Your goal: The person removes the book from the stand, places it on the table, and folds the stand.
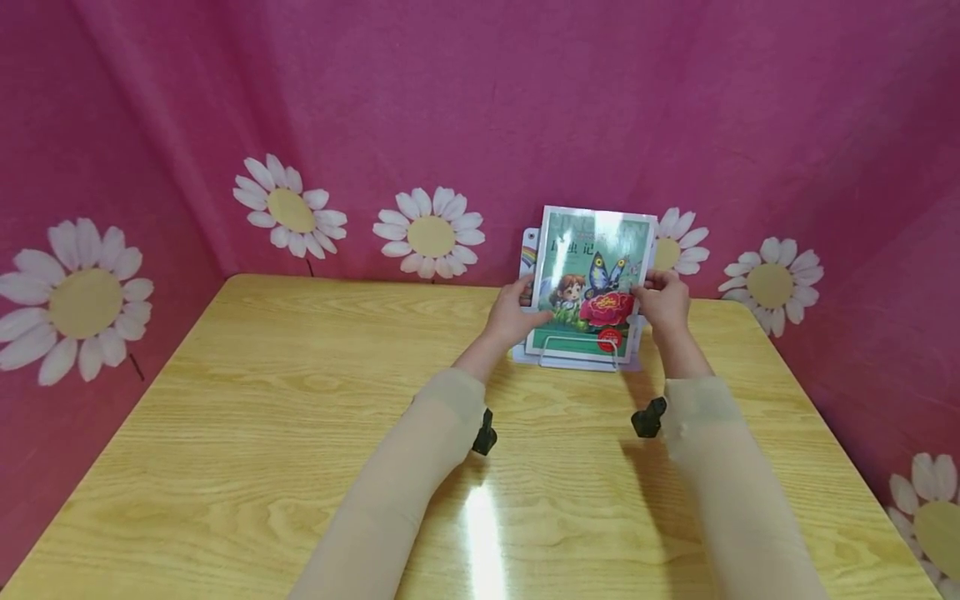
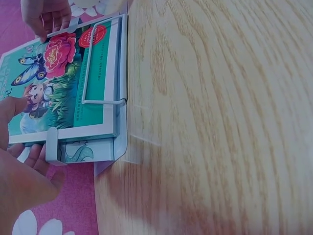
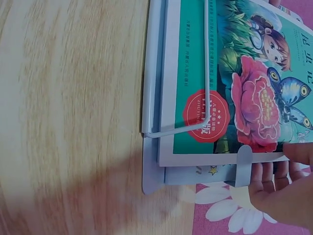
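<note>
On the left, the left hand [image 1: 513,312] holds the book by its side edge, thumb laid on the cover and fingers curled round behind; whether the fingertips press the book's back or the panel of the stand [image 1: 527,250] cannot be told. Best to leave that thumb light, since a hard push would bow the cover. Just beside these fingers, the left clip [image 2: 52,147] stands at the book's edge, so the hand does well to work above it.

In the middle, the book [image 1: 592,283] leans back upright in the stand on the tabletop [image 1: 300,417], its foot behind the wire [image 3: 207,63]. Any lift should run up along the slope, even on both sides, until the foot clears the wire; any lowering should follow the same line.

Farther right, the right clip [image 3: 243,166] laps over the cover's edge and could snag it if the book twists. Beyond it, the right hand [image 1: 666,304] pinches the other side, thumb in front, fingers bent behind. Matching pressure between the hands should hold the book square.
</note>
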Motion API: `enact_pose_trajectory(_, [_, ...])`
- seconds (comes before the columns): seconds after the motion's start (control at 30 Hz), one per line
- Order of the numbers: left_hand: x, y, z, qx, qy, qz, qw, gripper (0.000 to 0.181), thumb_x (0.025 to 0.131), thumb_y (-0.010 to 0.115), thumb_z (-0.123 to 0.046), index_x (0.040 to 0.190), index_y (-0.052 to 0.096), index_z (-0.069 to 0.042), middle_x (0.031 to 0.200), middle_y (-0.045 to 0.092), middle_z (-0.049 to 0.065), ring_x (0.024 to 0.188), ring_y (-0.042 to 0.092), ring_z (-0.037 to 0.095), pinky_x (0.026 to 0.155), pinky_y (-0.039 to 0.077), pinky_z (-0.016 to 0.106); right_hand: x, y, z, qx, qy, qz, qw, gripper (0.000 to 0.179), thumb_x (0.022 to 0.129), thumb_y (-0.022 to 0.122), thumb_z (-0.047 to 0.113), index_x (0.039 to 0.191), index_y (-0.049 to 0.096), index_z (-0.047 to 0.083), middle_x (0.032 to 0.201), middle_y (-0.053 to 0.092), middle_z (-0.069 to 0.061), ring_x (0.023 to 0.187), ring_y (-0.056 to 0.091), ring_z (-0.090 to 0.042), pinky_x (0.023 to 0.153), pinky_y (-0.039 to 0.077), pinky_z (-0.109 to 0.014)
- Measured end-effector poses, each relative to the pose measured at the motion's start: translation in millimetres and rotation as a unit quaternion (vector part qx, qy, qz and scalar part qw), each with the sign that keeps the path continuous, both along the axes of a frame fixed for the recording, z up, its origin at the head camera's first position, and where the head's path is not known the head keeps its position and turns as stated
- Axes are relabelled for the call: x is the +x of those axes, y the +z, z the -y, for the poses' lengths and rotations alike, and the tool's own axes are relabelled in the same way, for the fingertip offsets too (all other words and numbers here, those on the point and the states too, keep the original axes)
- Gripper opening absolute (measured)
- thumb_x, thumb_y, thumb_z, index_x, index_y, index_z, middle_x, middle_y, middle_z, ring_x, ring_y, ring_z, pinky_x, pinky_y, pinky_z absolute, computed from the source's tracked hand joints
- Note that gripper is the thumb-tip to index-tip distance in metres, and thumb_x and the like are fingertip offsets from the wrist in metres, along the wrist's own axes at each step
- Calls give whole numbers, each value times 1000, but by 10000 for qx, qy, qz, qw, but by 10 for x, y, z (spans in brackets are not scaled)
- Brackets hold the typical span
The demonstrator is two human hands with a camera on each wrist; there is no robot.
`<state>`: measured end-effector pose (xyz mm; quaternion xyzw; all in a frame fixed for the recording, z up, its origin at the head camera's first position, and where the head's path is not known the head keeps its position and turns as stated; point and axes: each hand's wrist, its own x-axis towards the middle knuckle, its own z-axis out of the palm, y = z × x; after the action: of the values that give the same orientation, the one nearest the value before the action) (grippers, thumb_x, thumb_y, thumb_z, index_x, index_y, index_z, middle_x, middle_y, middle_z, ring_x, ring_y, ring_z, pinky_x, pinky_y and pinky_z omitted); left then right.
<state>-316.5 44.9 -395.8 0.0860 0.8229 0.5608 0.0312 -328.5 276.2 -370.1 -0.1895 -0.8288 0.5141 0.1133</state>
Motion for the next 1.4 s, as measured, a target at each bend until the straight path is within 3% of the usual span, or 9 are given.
enact_pose_trajectory(0.2, [-7, -41, 0, 33, 7, -44, 10000, 73, 84, 71, -14, 147, 34, -14, 131, 44, 11, 117, 49, 22, 95, 48, 31, 12, -16, 4, 159, 26, -212, 9996, 38, 91, 58, 11, 127, 48, 5, 110, 52, -6, 89, 50, -11, 63, 49, -16])
enact_pose_trajectory(0.4, [-15, -56, -33, 82, 50, -65, 9999, 75, 84, 70, -13, 148, 31, -15, 135, 39, 11, 118, 48, 22, 95, 48, 31, -21, 14, 24, 80, -156, -334, 9993, 38, 91, 59, 12, 128, 52, 7, 116, 55, -9, 91, 54, -11, 69, 52, -21])
enact_pose_trajectory(0.63, [-21, 5, -43, 141, 57, -104, 9998, 77, 85, 69, -13, 149, 28, -16, 140, 34, 11, 122, 46, 23, 99, 45, 32, -84, 57, 27, -67, -203, -509, 9985, 37, 93, 55, 7, 130, 54, 7, 123, 55, -9, 101, 54, -14, 82, 51, -27])
enact_pose_trajectory(0.9, [-23, 73, -55, 190, 103, -124, 9997, 77, 86, 68, -13, 150, 26, -17, 143, 32, 10, 126, 44, 24, 102, 43, 32, -97, 106, 3, -415, -166, -856, 9953, 33, 93, 54, 6, 126, 56, 6, 108, 55, 0, 91, 54, -10, 70, 48, -19])
enact_pose_trajectory(1.1, [-46, 126, -67, 243, 28, -359, 9991, 79, 85, 68, -9, 150, 25, -16, 144, 31, 12, 125, 43, 26, 100, 44, 34, -115, 197, -26, -588, -238, -1053, 9924, 28, 91, 57, 5, 119, 60, 8, 101, 56, 3, 84, 54, -7, 65, 49, -17])
enact_pose_trajectory(1.4, [-101, 234, -48, 330, 3, -543, 9980, 79, 85, 67, -5, 151, 24, -17, 146, 28, 12, 127, 41, 24, 101, 43, 34, -140, 340, -18, -636, -90, -1196, 9907, 32, 93, 56, 8, 125, 57, 10, 107, 55, 5, 98, 54, -11, 79, 52, -24])
